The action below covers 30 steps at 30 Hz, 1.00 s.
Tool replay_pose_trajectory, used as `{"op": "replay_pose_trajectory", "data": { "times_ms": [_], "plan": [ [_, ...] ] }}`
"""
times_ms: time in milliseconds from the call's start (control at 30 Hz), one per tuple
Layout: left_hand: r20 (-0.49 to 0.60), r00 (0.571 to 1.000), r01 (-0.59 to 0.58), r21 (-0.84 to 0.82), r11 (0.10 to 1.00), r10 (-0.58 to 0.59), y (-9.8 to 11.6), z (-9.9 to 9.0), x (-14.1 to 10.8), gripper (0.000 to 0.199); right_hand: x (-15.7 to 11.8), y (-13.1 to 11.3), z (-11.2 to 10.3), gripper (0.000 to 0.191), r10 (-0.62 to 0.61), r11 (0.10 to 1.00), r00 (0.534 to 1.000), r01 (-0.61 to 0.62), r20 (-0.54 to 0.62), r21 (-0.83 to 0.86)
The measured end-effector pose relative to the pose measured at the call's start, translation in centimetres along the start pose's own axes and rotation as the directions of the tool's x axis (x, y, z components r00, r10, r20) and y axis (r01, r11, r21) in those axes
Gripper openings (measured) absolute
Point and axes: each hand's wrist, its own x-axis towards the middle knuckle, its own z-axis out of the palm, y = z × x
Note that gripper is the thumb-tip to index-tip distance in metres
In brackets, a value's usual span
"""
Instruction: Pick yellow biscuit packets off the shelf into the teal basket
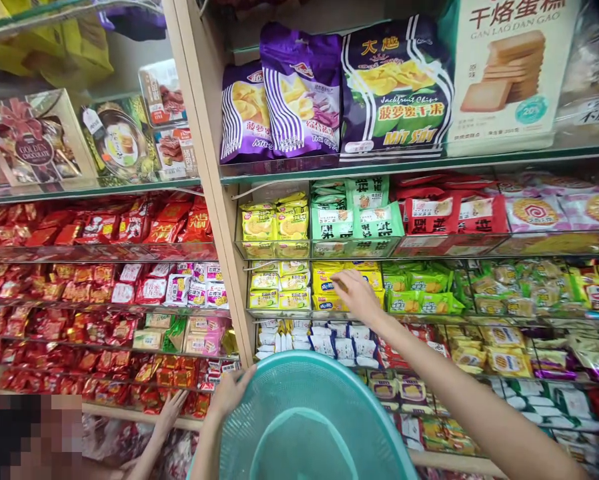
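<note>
- Head view: red-foil sweets in rows on the shelving, left of the teal mesh basket (landmark).
- Another person's hand, also left of the basket, raised toward the lower red rows; fingers stretched out.
- Left hand at the basket's upper left rim. Grip: fingers bent over the rim, clamping it; thumb position not clear.
- Teal mesh basket in front of the shelving, mouth toward the camera. Perforated wall and paler round base visible. Judged: the left hand bears or at least steadies it; any support underneath is out of sight.
- Yellow packets with blue lettering, in a compartment above the basket's far rim; one row of small white packets lies between.
- Right hand at those yellow packets, above the basket's far rim. Grip: fingers bent and drawn together, tips pointing left. A dark gold patch shows at the tips; cannot tell whether a packet is pinched or only touched.
- Step in hand, judged: a one-handed reach into the yellow compartment, basket kept close below.
- Next move, judged: any lift would call for a light fingertip pinch on a packet's edge, neighbours undisturbed, knuckles clear of the shelf above, left hand firm on the rim.
- Green packets in the adjoining compartment, up and right of the basket.
</note>
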Motion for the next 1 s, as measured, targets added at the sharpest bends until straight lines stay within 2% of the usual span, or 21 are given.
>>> {"op": "replay_pose_trajectory", "data": {
  "times_ms": [100, 233, 400, 533, 700, 867, 1000],
  "plan": [
    [-0.023, 0.999, -0.047, 0.016, 0.999, 0.047, -0.4, -0.4, 0.5, 0.06, -1.2, 1.0, -1.0, 0.02, 0.005, 1.0, 0.997, -0.006, -0.082, -0.009],
    [-0.022, 0.998, -0.065, 0.055, 0.996, 0.067, 0.8, -0.3, 1.4, 0.058, -1.8, 2.2, -1.7, 0.023, 0.039, 0.999, 0.988, -0.041, -0.151, -0.01],
    [0.04, 0.991, -0.13, 0.017, 0.991, 0.129, 3.8, 0.6, 2.5, 0.058, -1.1, 3.9, -1.6, 0.029, 0.158, 0.987, 0.983, -0.16, -0.095, -0.007],
    [0.079, 0.984, -0.16, 0.023, 0.987, 0.158, 5.4, 1.8, 3.4, 0.06, -0.5, 4.3, -1.5, 0.031, 0.209, 0.976, 0.978, -0.21, -0.024, -0.054],
    [0.098, 0.98, -0.176, 0.03, 0.984, 0.172, 6.1, 2.5, 3.7, 0.062, 0.0, 4.3, -1.6, 0.032, 0.219, 0.975, 0.974, -0.217, 0.057, -0.038],
    [0.088, 0.985, -0.148, 0.023, 0.989, 0.146, 6.3, 2.3, 3.3, 0.062, 0.7, 4.8, -1.6, 0.026, 0.336, 0.923, 0.94, -0.341, 0.06, 0.181],
    [0.085, 0.99, -0.117, 0.007, 0.993, 0.116, 6.3, 2.0, 2.9, 0.061, 1.4, 4.9, -1.5, 0.02, 0.384, 0.892, 0.92, -0.39, 0.074, 0.226]
  ]
}}
